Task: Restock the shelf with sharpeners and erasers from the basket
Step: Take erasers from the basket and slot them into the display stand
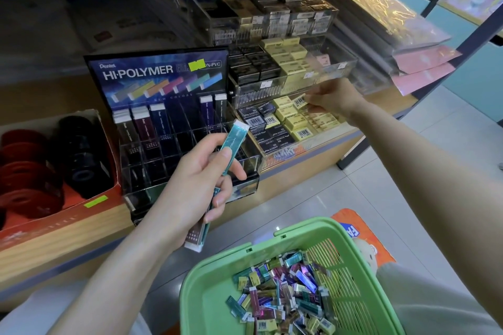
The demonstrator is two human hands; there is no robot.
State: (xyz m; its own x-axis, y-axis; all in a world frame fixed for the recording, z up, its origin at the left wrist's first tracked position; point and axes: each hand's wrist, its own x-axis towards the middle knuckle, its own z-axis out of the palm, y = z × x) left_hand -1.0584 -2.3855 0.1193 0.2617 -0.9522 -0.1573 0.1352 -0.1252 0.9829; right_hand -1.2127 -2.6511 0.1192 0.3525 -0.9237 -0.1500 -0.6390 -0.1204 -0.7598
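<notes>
**Both hands hold erasers at the shelf**

The left hand [196,185] is curled round a small bunch of teal erasers [234,141], thumb across the front and fingers wrapped behind. These are slim sticks. Their long axis runs from bottom left, below the palm, up to the right. The white top end points toward the display [158,73], just in front of its clear slots. The lower ends stick out under the little finger, over the floor between shelf [68,231] and basket [190,288].

The right hand [332,100] reaches into the lowest clear tray [313,148], right of the display. Thumb and fingertips pinch a yellow eraser [300,100], a short block with its barcode face up. It is tilted, its long side running roughly left to right, just above the yellow erasers already lying in the tray. Black erasers fill the tray's left part.

The green basket sits at bottom centre, holding a loose heap of stick and block erasers in many colours, pointing every way.
</notes>
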